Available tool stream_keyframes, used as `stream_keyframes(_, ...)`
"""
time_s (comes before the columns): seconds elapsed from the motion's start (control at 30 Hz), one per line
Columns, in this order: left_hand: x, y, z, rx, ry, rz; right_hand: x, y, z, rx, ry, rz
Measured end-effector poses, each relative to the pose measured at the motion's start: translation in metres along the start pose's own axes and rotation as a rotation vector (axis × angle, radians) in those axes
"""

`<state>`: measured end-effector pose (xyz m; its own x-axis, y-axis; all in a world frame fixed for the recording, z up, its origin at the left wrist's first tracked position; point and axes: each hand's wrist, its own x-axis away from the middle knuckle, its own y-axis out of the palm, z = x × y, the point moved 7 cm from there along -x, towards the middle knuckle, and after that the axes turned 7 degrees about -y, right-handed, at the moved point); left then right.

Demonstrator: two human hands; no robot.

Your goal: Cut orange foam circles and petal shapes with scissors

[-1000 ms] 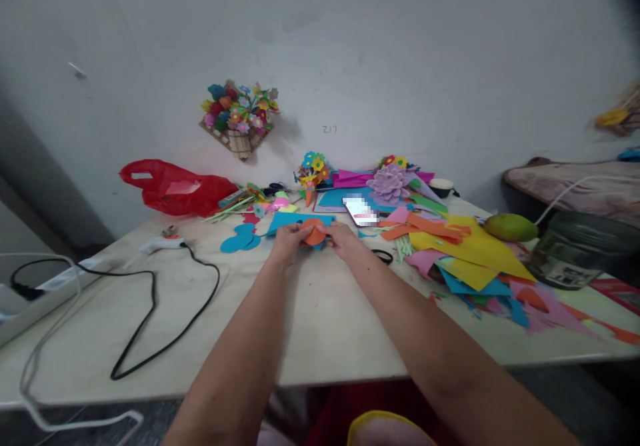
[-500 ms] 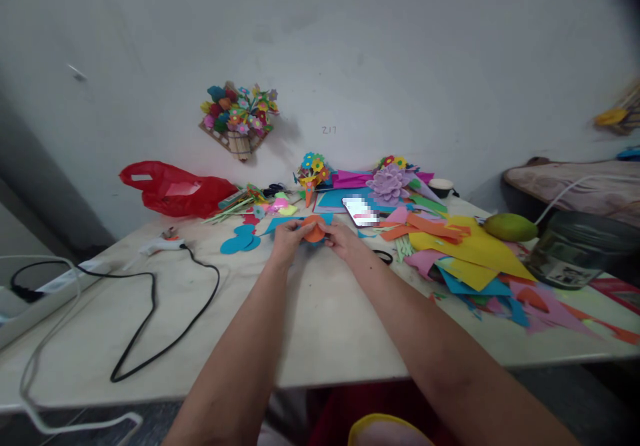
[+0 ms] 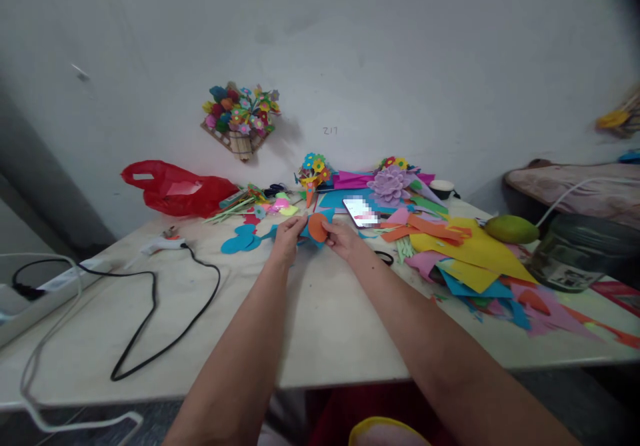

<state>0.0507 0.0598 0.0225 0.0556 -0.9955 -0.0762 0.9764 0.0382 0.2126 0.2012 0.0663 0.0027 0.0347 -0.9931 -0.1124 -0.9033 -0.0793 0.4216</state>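
Observation:
Over the table's middle, my right hand (image 3: 342, 238) pinches an orange foam or paper circle (image 3: 317, 229) by its right edge. Behind that circle is a blue sheet (image 3: 327, 217), with parts of it showing on both sides. My left hand (image 3: 287, 238) is closed on the blue sheet at its left part, fingertips close to the orange circle. Whether the two pieces touch, I cannot tell. Left of my hands, several blue circles (image 3: 241, 240) lie overlapping on the table. A glue gun (image 3: 164, 246) rests further left with its black cord trailing.
A phone (image 3: 360, 212) lies beyond my right hand. Coloured sheets and scraps (image 3: 470, 249) cover the table's right side, near a green mango (image 3: 511, 229) and a dark jar (image 3: 575, 253). At the back left is a red plastic bag (image 3: 175, 189). A power strip (image 3: 60, 293) sits at the left edge.
The orange circle has turned and shifted slightly right with my right hand. My left fingers have drawn back from it onto the blue sheet.

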Motion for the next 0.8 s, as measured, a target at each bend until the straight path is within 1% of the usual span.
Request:
stream_keyframes(0.27, 0.004, 0.004, 0.006, -0.005, 0.041, -0.021, 0.003, 0.002, -0.001, -0.008, 0.019, 0.006)
stream_keyframes(0.4, 0.001, 0.003, 0.003, 0.002, 0.029, -0.026, 0.002, 0.002, -0.001, 0.002, 0.016, -0.005)
stream_keyframes(0.5, -0.001, 0.0, 0.0, 0.025, 0.018, -0.012, 0.001, 0.001, 0.0, -0.015, 0.021, 0.013)
stream_keyframes(0.6, -0.001, 0.001, -0.007, 0.027, -0.045, -0.039, -0.002, -0.004, 0.004, -0.028, 0.024, 0.061)
stream_keyframes(0.7, -0.001, 0.004, -0.015, 0.006, -0.147, -0.12, -0.005, -0.007, 0.008, -0.029, 0.041, 0.087)
stream_keyframes(0.8, -0.001, 0.004, -0.021, -0.027, -0.188, -0.185, -0.007, -0.007, 0.011, -0.046, 0.046, 0.078)
